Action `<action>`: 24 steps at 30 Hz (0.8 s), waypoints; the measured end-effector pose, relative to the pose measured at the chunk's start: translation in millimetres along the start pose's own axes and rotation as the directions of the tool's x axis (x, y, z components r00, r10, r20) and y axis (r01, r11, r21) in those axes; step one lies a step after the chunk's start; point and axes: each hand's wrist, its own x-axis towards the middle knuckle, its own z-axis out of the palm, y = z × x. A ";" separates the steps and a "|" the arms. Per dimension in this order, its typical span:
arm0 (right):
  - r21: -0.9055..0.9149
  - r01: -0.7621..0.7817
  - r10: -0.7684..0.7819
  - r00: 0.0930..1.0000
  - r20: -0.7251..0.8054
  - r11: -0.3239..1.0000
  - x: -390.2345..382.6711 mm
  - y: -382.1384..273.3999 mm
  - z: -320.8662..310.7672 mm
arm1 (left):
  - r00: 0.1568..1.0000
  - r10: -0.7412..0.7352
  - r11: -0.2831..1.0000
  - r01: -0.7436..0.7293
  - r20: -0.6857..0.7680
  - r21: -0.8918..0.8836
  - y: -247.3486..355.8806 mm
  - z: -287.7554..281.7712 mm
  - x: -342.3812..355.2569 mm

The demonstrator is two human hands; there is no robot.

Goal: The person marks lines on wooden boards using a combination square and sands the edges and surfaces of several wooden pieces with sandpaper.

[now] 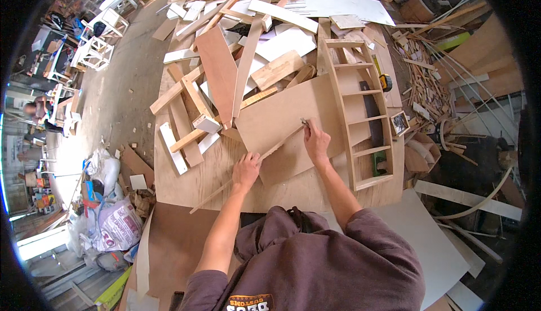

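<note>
My left hand (246,170) is closed on a thin wooden strip (214,195) that runs diagonally over a plywood panel (282,102) on the worktable. My right hand (314,142) pinches a small metallic item (304,122), too small to name, at the strip's upper right end. Right of the panel lies a narrow wooden frame (358,181) with several crossbars, a black piece and a green piece inside. A yellow-and-black tape measure (385,83) lies by its right side. Cut boards (216,74) and joined timber pieces (197,97) are piled left of and behind the panel.
The plywood tabletop (169,190) carries many offcuts. Scrap wood (422,69) is heaped at the right. Bags (115,226) lie at lower left beside the concrete floor (129,108). White frames (96,52) stand farther left, and another person (39,111) is at the far left.
</note>
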 end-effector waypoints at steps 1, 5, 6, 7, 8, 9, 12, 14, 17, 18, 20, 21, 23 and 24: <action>0.017 -0.072 0.073 0.997 -0.032 0.997 -5.3 -11.9 8.5 | 1.000 0.001 1.000 -0.001 -0.001 0.009 -0.3 0.6 0.7; 0.052 0.105 -0.107 0.994 0.033 0.993 -71.9 -83.1 43.5 | 1.000 -0.018 0.999 0.020 0.023 -0.048 -1.0 -6.8 0.8; 0.019 0.204 -0.204 0.978 0.041 0.979 -65.2 -77.1 41.8 | 1.000 -0.001 1.000 0.001 0.007 -0.028 -3.3 -7.4 -1.4; -0.021 0.297 -0.296 0.954 0.050 0.955 -58.9 -52.2 38.6 | 1.000 0.024 1.000 -0.024 -0.008 -0.010 -4.0 -4.9 -2.1; -0.064 0.380 -0.377 0.924 0.065 0.923 -53.6 -26.1 34.8 | 0.998 0.054 0.999 -0.054 -0.017 0.005 -4.3 -3.3 -1.4; -0.184 0.274 -0.261 0.961 0.094 0.944 -38.4 0.5 30.3 | 0.999 0.037 0.999 -0.037 -0.015 -0.028 -1.9 -3.3 1.9; -0.114 -0.045 0.038 0.997 -0.068 0.992 1.0 -5.1 2.8 | 1.000 0.002 1.000 -0.003 -0.018 -0.023 -4.8 6.6 0.0; 0.012 -0.055 0.056 0.993 -0.102 0.998 -24.9 -37.1 24.5 | 0.998 0.060 0.998 -0.060 -0.023 0.008 -6.8 7.3 -3.8; 0.003 0.168 -0.166 0.974 0.153 0.986 -68.2 -72.5 43.2 | 1.000 0.008 0.999 -0.009 -0.017 -0.036 -1.7 -4.4 -2.9; 0.057 0.267 -0.272 0.956 0.111 0.962 -67.7 -75.1 39.4 | 0.999 -0.032 0.997 0.031 -0.007 -0.071 0.3 -8.3 -4.1; 0.068 0.424 -0.427 0.902 0.059 0.903 -60.6 -45.2 40.9 | 0.997 0.051 0.999 -0.052 -0.056 -0.005 -1.7 -5.3 -1.5; 0.022 0.466 -0.467 0.883 0.057 0.884 -51.8 -6.8 43.2 | 0.991 0.111 0.994 -0.109 -0.070 0.029 -0.4 -4.7 1.0; -0.113 0.132 -0.117 0.984 0.135 0.985 -14.7 1.9 17.2 | 0.998 0.048 0.999 -0.047 -0.033 0.026 -5.1 1.9 -0.2; -0.090 0.029 -0.025 0.999 0.048 0.996 -13.1 -3.8 14.1 | 1.000 0.028 0.999 -0.028 -0.013 0.021 -3.1 3.7 1.1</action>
